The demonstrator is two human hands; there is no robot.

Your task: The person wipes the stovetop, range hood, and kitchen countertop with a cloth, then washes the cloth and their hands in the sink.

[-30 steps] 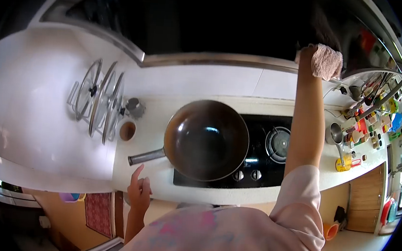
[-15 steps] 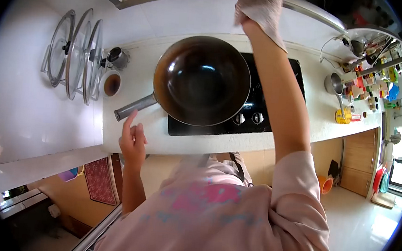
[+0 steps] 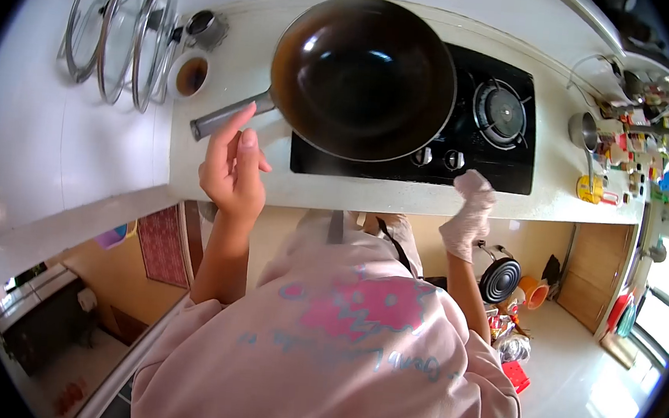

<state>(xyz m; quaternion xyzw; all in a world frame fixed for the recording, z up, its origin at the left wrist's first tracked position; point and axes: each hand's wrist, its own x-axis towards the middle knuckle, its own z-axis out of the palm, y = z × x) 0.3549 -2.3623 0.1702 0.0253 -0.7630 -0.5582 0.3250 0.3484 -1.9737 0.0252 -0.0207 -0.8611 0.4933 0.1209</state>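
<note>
Right hand [image 3: 466,226]: lowered from overhead to near the counter [image 3: 564,192] edge
Left hand [image 3: 235,176]: loosely spread, forefinger extended at the wok handle [image 3: 219,122], contact unclear
Wok [image 3: 364,78]: on the stove [image 3: 510,174], left side
Cloth [image 3: 474,192]: covers right hand; cannot tell its grip

Right hand [image 3: 472,210] and cloth [image 3: 461,235] down from overhead to near counter edge [image 3: 382,197]; right burner [image 3: 501,114], arm-hidden half-second ago, now visible.

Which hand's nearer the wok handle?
Left. The left hand is just in front of the wok handle; the right hand is far to its right, near the front of the stove.
</note>
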